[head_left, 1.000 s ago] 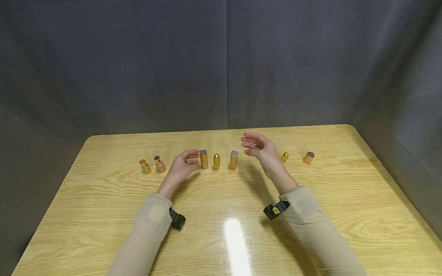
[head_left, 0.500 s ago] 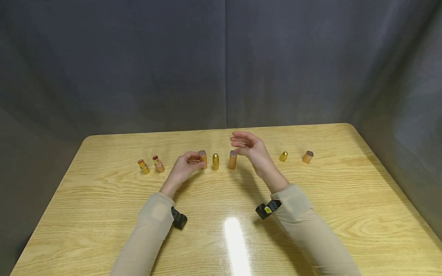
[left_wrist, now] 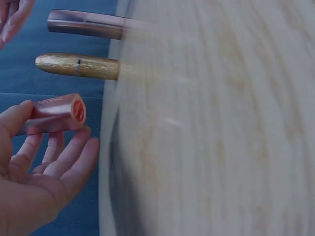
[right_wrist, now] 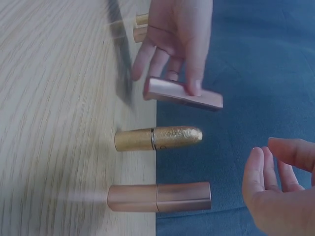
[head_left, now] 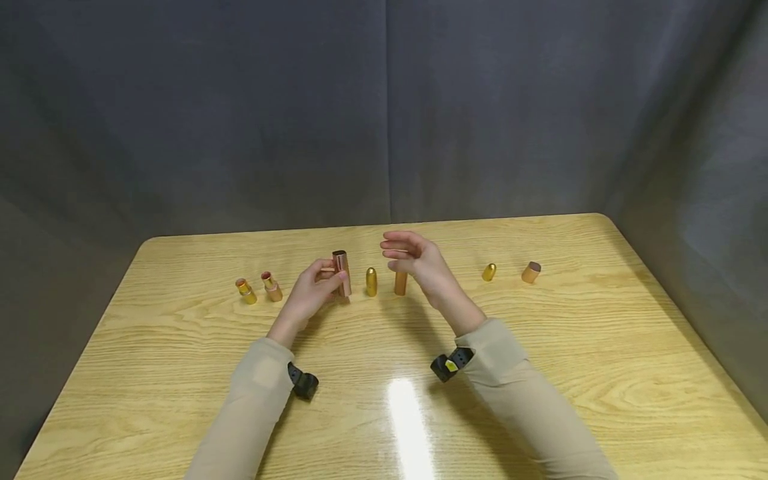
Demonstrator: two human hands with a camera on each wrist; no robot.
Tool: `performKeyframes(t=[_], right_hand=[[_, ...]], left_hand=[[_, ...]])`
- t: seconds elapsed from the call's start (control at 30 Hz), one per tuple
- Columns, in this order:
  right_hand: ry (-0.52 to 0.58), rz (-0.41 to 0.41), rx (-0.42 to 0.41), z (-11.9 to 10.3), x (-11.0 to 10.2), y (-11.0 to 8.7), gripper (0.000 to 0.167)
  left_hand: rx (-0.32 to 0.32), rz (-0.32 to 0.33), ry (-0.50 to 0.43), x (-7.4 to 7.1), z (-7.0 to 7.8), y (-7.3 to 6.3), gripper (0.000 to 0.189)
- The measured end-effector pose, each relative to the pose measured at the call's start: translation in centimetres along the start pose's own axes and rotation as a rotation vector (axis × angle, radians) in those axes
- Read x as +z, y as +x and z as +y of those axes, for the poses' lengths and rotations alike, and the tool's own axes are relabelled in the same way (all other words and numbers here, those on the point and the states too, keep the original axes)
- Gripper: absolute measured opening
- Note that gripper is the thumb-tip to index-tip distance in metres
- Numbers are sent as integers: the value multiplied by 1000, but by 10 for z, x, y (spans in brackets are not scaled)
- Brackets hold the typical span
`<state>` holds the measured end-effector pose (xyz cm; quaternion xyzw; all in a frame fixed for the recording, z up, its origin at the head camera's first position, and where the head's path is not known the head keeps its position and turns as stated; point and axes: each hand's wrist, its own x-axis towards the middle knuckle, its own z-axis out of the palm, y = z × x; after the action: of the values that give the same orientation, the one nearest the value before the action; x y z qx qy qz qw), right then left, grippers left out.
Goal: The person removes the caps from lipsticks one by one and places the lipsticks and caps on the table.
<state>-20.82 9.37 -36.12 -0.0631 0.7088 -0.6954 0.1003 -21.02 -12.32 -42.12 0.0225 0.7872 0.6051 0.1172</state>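
Lipstick point(left_wrist: 55, 114) in left hand point(head_left: 307, 293)

Tbl point(head_left: 600, 373) glare, soft shadows, hazy wrist pics

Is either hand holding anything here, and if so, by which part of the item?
The left hand pinches a rose-gold tube by its sides, around mid-length. The right hand holds nothing.

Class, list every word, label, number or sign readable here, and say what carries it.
Nothing reads with certainty.
Rose-gold lipstick in the left hand: lettering on its side, too blurred; marks on its red end, too small.
Gold bullet-shaped lipstick: small mark by its band, perhaps "O" or "D", unclear.
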Motion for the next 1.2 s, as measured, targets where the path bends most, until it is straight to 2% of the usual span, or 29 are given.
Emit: performKeyframes(t=[0.2, 0.27, 0.47, 0.63, 0.83, 0.93, 1.2], right_hand=[[13, -23, 13, 1, 8, 3, 50], [6, -24, 16, 2, 11, 4, 49], [5, -22, 27, 4, 18, 5, 47], [-17, -18, 50, 4, 20, 5, 44], [-45, -30, 98, 4, 19, 3, 45], [-46, -33, 107, 5, 17, 2, 46], [-68, -20, 117, 7, 16, 3, 45]], left_hand=[[21, -17, -103, 1, 10, -5, 43], [31, -13, -106, 3, 15, -6, 43], [69, 1, -66, 7, 26, -11, 45], [99, -54, -38, 8, 32, -14, 46], [86, -115, -59, 10, 37, -15, 45], [72, -115, -46, 10, 38, -15, 44], [86, -103, 6, 12, 38, -16, 43]])
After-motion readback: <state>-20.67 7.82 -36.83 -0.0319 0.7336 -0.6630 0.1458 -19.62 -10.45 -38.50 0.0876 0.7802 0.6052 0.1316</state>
